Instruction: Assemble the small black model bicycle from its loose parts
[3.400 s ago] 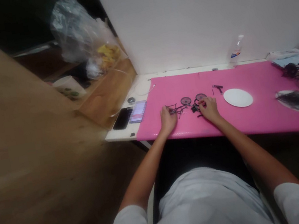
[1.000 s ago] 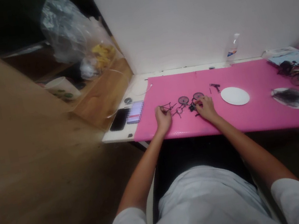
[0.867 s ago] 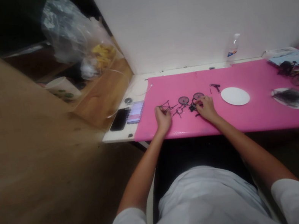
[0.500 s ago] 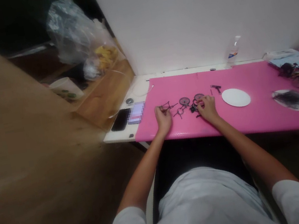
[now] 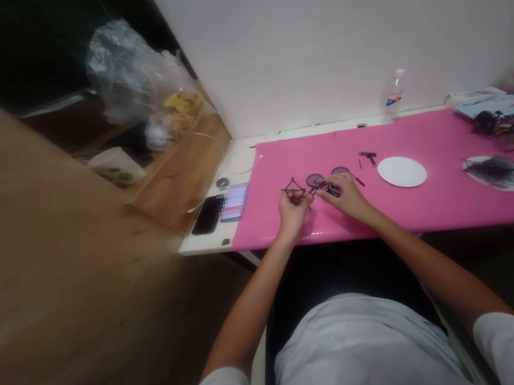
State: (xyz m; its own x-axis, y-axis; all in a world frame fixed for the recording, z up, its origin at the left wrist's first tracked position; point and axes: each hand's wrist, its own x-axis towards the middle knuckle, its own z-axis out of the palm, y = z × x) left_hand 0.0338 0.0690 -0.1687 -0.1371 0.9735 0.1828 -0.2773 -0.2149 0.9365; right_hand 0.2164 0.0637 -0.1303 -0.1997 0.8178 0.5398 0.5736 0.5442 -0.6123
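Note:
My left hand (image 5: 294, 208) is closed on a thin dark frame (image 5: 292, 185), which sticks up beyond the fingers over the pink mat (image 5: 299, 152). Close on its right, my right hand (image 5: 343, 194) has its fingers pinched on a small dark part (image 5: 320, 188) too fine to make out. The fingertips of both hands nearly meet. Just behind them lie two small spoked wheels, one on the left (image 5: 315, 180) and one partly hidden by my right hand (image 5: 340, 171). A black part (image 5: 369, 157) lies farther right.
A white plate (image 5: 401, 171) sits right of my hands; two more hold dark parts at the far right, near a small dark bicycle (image 5: 509, 139). A clear bottle (image 5: 396, 91) stands by the wall. A black phone (image 5: 208, 215) lies at the left edge.
My hands have come together: the left has moved right with the dark frame, and the right has moved left from the dark parts by the right wheel.

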